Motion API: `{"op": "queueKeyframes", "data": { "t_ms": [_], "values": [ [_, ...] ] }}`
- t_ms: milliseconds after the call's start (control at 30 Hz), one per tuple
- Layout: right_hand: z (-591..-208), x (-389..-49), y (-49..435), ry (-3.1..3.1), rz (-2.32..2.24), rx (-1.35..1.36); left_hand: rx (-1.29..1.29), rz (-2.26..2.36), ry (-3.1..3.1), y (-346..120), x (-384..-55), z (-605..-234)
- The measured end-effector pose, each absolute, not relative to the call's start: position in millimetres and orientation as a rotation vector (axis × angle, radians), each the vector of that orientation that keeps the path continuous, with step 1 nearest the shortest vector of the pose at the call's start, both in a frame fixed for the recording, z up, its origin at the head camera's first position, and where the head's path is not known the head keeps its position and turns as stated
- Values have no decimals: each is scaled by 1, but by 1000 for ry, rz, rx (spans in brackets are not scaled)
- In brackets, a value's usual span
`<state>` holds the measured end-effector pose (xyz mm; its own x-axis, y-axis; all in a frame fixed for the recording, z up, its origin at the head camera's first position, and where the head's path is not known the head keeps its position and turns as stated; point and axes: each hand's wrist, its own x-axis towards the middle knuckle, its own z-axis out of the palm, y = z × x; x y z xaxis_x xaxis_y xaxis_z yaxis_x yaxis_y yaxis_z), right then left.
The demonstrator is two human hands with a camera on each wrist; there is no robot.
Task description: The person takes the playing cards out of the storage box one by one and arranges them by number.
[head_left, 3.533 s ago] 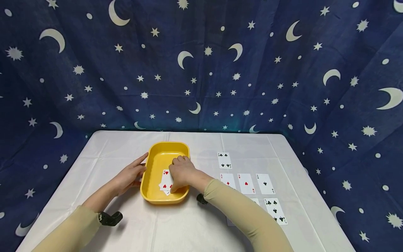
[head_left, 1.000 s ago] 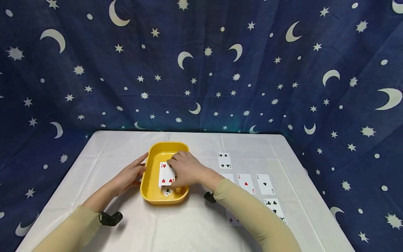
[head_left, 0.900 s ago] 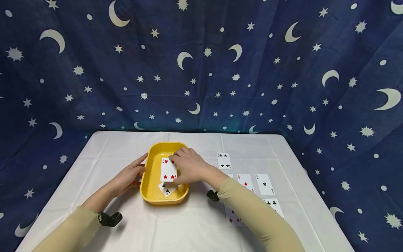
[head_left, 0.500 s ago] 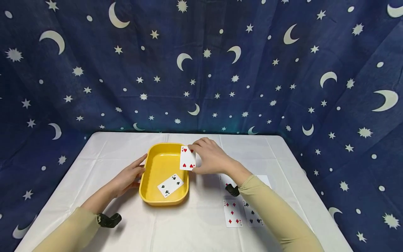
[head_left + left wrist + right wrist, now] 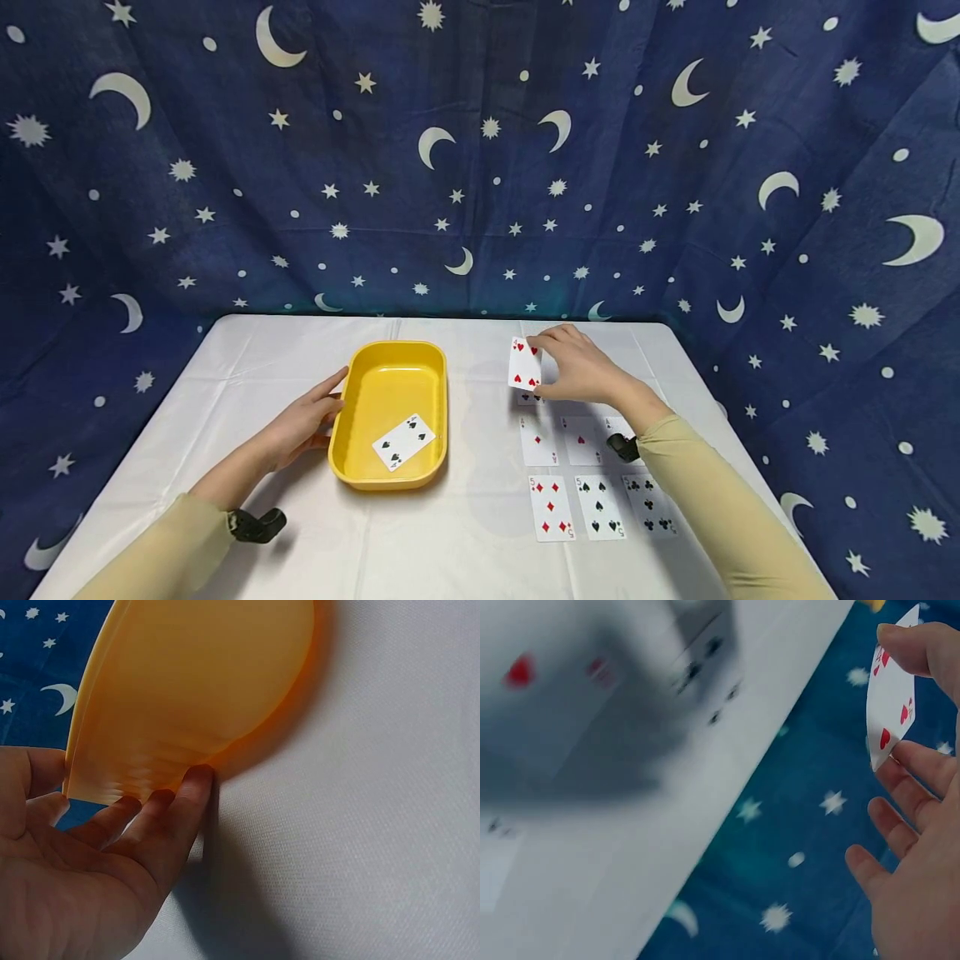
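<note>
My right hand pinches a four of hearts between thumb and fingers. The card is held upright at the back right of the table, overlapping a four of clubs in the head view. In the right wrist view the same four of hearts bows slightly between thumb and fingertips. My left hand rests its fingers against the left outer side of a yellow tray; the left wrist view shows the fingertips on the tray wall. A four of spades lies face up in the tray.
Right of the tray lie aces of diamonds, hearts and, partly hidden by the right wrist strap, clubs. Nearer are fives of diamonds, spades and clubs. A starry cloth hangs behind the white table.
My right hand has lifted the four of hearts out of the tray and carried it right, over the table. This uncovered the four of spades. The left hand has stayed at the tray.
</note>
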<state>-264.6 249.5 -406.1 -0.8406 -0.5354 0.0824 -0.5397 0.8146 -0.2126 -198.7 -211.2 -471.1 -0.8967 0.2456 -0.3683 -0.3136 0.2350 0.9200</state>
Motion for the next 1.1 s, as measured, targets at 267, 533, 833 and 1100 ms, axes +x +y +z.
{"op": "queueKeyframes", "data": {
  "t_ms": [267, 533, 833, 1100],
  "values": [
    [-427, -271, 296, -3040, 324, 783, -71, 1705, 2082, -212, -198, -471],
    [-446, -274, 317, -3118, 313, 699, -78, 1706, 2080, -212, -199, -472],
    [-460, -279, 325, -3198, 280, 594, -86, 1708, 2076, -211, -200, -472],
    [-463, -286, 325, -3261, 258, 598, -93, 1703, 2076, -210, -199, -472]
  ]
}}
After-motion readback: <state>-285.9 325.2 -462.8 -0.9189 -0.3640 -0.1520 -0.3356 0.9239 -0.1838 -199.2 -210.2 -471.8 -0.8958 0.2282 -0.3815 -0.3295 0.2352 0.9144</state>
